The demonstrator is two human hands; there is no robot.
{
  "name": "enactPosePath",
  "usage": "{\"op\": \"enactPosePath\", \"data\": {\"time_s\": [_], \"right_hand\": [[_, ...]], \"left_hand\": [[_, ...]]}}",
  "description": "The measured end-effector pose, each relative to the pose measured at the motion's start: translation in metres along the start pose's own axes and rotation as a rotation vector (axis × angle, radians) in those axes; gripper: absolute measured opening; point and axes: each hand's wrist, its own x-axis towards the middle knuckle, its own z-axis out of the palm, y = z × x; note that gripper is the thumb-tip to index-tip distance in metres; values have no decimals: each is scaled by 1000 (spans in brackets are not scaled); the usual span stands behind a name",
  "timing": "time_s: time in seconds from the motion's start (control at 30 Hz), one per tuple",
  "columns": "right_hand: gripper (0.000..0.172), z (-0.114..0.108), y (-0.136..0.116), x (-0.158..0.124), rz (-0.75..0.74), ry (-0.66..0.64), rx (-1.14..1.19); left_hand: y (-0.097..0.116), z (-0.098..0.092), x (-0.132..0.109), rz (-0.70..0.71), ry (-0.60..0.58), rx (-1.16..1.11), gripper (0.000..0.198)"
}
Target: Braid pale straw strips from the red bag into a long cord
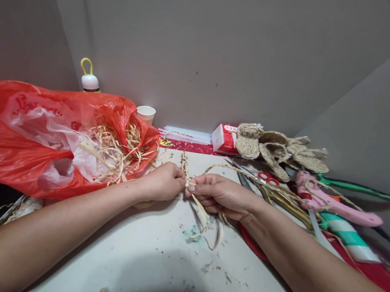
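Straw-coloured braided fibre strip (184, 164) — pinched by the left hand (165, 181), fingers curled, and the right hand (222, 194), thumb against forefinger — over the white, stained tabletop (135, 237); a red plastic bag (4, 134) of loose pale fibres (115, 152) lies beyond.

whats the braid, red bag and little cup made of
Braid: matte dried plant fibre, perhaps raffia or husk, going by its pale, flat loose ends. Red bag: thin, glossy plastic film, given its creases and shine. Cup: smooth, pale wall suggests paper, though plastic is possible.
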Motion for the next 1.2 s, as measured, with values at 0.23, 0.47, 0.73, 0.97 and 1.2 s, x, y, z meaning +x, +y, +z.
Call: {"op": "enactPosePath", "data": {"time_s": [0.23, 0.47, 0.73, 0.97, 1.2], "right_hand": [[22, 1, -4, -3, -29, 56, -194], [22, 2, -1, -4, -229, 152, -652], [28, 7, -7, -16, -303, 319, -1113], [26, 21, -9, -20, -246, 300, -949], [27, 43, 3, -21, -239, 485, -1341]], "left_hand": [[-2, -2, 4, -86, -48, -70, 20], [-2, 4, 7, -217, -103, -366, 21], [1, 10, 5, -277, -29, -392, 16], [3, 12, 3, -232, 7, -474, 20], [6, 13, -1, -258, -27, -673, 31]]}}
